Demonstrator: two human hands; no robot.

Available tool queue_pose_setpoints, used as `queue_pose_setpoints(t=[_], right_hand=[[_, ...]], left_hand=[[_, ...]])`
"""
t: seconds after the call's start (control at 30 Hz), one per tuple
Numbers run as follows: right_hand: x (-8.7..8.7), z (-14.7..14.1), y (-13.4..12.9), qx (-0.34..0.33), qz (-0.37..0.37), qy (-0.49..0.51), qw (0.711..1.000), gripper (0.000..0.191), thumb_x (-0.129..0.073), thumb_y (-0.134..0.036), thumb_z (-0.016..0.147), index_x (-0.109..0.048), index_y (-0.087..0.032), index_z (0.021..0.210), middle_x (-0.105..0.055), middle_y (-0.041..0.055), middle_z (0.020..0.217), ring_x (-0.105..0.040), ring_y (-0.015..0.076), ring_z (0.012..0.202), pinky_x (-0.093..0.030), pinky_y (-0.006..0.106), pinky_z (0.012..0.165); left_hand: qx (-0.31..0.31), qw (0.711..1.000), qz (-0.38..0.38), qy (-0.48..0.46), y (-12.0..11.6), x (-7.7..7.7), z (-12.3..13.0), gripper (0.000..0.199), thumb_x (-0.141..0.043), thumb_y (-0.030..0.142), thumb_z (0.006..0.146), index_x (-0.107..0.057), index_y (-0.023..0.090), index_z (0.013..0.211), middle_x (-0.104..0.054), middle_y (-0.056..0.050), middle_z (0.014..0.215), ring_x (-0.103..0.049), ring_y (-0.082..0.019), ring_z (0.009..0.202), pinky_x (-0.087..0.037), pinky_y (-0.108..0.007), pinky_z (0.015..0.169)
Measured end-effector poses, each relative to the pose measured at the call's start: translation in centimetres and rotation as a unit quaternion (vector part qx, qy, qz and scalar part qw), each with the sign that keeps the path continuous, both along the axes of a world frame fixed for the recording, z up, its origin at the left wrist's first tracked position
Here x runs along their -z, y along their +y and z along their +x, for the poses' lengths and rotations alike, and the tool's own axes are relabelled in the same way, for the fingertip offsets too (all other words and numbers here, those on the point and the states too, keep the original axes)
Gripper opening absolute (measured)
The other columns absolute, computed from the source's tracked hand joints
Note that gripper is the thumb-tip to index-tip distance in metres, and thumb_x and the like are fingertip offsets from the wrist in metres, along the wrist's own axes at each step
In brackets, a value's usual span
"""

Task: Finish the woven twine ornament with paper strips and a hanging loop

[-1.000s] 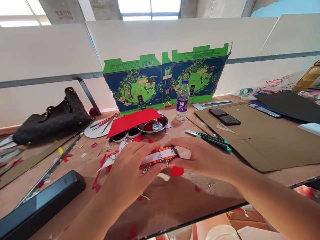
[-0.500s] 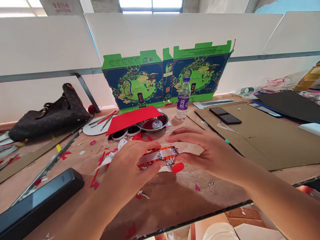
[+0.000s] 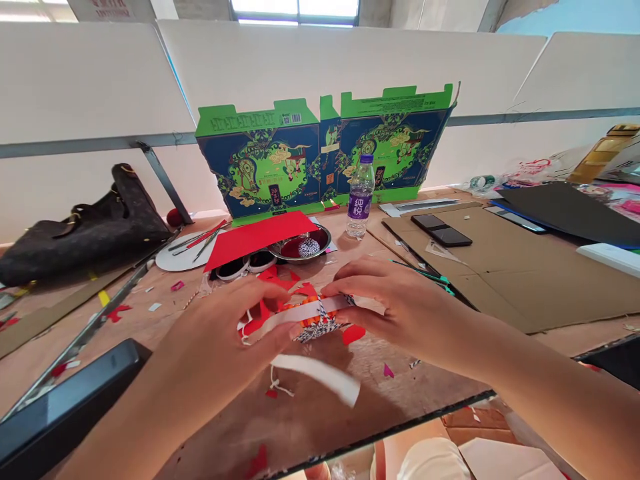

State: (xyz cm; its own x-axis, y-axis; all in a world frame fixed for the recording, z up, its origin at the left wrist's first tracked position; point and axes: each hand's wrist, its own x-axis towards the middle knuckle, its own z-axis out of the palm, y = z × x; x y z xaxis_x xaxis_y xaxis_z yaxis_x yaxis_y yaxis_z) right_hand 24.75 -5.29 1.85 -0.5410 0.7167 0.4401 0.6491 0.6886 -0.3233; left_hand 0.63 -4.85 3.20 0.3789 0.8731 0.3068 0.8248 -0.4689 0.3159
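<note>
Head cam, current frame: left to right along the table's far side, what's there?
Dark brown handbag, white round plate, steel bowl, water bottle, black phone, black folder.

We see an orange-and-white bundle (image 3: 305, 308) with black-and-white twine (image 3: 320, 330), a red sheet (image 3: 260, 233), and a navy-and-green patterned box (image 3: 260, 167).

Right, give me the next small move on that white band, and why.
I'd probably press the white paper band down with the left hand while the right hand holds its other end: the end by the left hand looks loose of the orange-and-red paper bundle.
</note>
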Motion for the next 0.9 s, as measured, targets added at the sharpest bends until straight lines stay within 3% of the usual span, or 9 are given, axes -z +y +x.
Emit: queue_pose_setpoints(t=[0.1,0.2,0.33,0.53,0.9], right_hand=[[0.0,0.1,0.0,0.002,-0.004,0.001,1.0,0.021,-0.052,-0.032,0.096,-0.065,-0.024,0.111,-0.062,0.0023,0.11,-0.057,0.0153,0.101,-0.046,0.028,0.085],[0.0,0.0,-0.1,-0.002,-0.006,-0.002,1.0,0.019,-0.052,-0.03,0.097,-0.065,-0.023,0.109,-0.063,0.0016,0.107,-0.057,0.0145,0.098,-0.045,0.028,0.083],[-0.2,-0.2,-0.1,-0.01,-0.006,-0.001,1.0,0.017,-0.052,-0.028,0.097,-0.066,-0.022,0.105,-0.063,0.0027,0.103,-0.057,0.0154,0.095,-0.044,0.029,0.08],[-0.3,-0.3,-0.3,-0.021,-0.007,0.004,1.0,0.018,-0.054,-0.027,0.096,-0.065,-0.022,0.108,-0.065,0.0044,0.106,-0.057,0.0176,0.097,-0.045,0.031,0.083],[0.2,-1.4,-1.4,-0.011,0.015,0.043,0.999,0.02,-0.06,-0.019,0.092,-0.062,-0.018,0.112,-0.066,0.0055,0.104,-0.058,0.0176,0.097,-0.045,0.029,0.082]], left_hand=[[-0.011,0.996,-0.072,0.06,0.0,-0.1,-0.5,0.029,-0.051,0.054,0.084,-0.066,0.03,0.09,-0.067,0.003,0.079,-0.059,-0.015,0.064,-0.039,-0.025,0.052],[0.01,0.992,-0.107,0.063,0.1,0.0,-0.7,0.033,-0.047,0.052,0.088,-0.064,0.027,0.076,-0.062,0.003,0.066,-0.053,-0.013,0.056,-0.033,-0.024,0.048],[0.059,0.98,-0.172,-0.076,0.1,-0.1,-0.9,0.031,-0.05,0.053,0.089,-0.062,0.026,0.079,-0.057,0.004,0.065,-0.051,-0.011,0.058,-0.034,-0.021,0.05],[0.075,0.915,-0.302,-0.256,0.2,0.3,-0.7,0.029,-0.055,0.054,0.088,-0.061,0.025,0.084,-0.058,0.004,0.073,-0.051,-0.009,0.067,-0.04,-0.017,0.058],[0.09,0.903,-0.295,-0.299,0.1,0.0,0.0,0.028,-0.054,0.05,0.088,-0.064,0.025,0.079,-0.061,0.002,0.067,-0.055,-0.009,0.061,-0.046,-0.019,0.057]])
